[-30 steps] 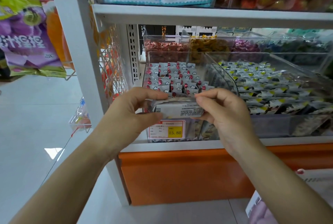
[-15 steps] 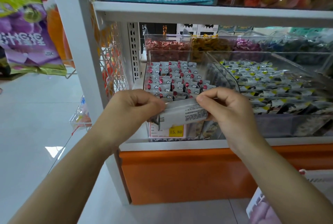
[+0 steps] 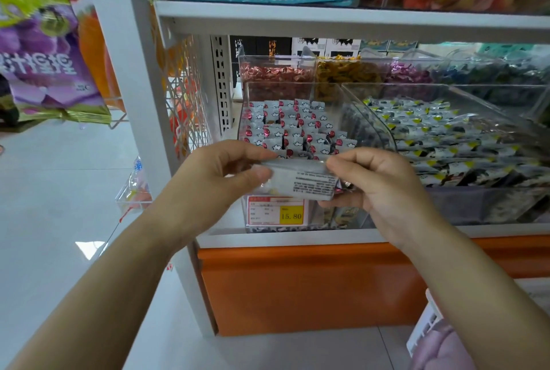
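Note:
A small white snack packet (image 3: 303, 180) with black printed text is held flat in front of a shelf. My left hand (image 3: 220, 179) pinches its left end between thumb and fingers. My right hand (image 3: 378, 182) pinches its right end the same way. Just behind the packet stands a clear plastic bin (image 3: 247, 107) full of several like packets with red and white wrappers. A price tag (image 3: 275, 210) reading 15.80 is stuck on the bin's front, below the packet.
A wider clear bin (image 3: 506, 200) of grey and yellow packets sits to the right. Smaller bins of wrapped sweets (image 3: 276, 74) stand behind. The white shelf (image 3: 327, 19) overhead carries blue packs. An orange base panel (image 3: 312, 286) lies below. Purple bags (image 3: 44, 66) hang at left.
The packet has been turned from tilted down at the left to nearly level, with its printed side up. Both hands stay on its ends.

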### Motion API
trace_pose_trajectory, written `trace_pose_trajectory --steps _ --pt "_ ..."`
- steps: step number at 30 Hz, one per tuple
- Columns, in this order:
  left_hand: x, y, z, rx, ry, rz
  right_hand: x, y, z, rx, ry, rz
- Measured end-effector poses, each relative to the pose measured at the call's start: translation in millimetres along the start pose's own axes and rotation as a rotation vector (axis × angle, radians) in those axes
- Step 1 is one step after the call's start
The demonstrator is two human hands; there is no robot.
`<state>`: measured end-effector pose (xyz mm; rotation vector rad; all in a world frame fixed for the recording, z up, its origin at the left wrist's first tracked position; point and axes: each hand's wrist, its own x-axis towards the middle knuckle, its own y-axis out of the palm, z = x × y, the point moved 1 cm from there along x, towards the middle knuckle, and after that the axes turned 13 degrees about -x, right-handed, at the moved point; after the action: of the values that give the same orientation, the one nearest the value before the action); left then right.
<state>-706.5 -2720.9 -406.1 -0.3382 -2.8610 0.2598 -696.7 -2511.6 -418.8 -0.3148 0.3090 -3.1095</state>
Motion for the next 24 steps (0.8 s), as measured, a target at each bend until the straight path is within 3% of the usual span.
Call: trace_pose_trajectory --steps 4,7,11,14,19,24 --pt "1 0 -1 -0.041 0.01 -0.029 2 -4 0 0.071 0.027 0.099" --pt "0 5 -1 -0.042 0.024 -0.06 3 -4 -3 0.126 0.034 0.076" --pt "1 9 1 0.017 0.088 -0.248 3 2 -4 0.243 -0.014 0.097" --pt "2 11 1 0.044 0.116 -0.358 0 10 -5 0.051 -0.133 0.061" --pt "3 26 0 0.113 0.139 -0.19 4 16 -4 -0.069 -0.156 -0.179" --pt "15 32 5 0.295 0.267 -0.201 18 12 -1 -0.062 -0.169 -0.164"
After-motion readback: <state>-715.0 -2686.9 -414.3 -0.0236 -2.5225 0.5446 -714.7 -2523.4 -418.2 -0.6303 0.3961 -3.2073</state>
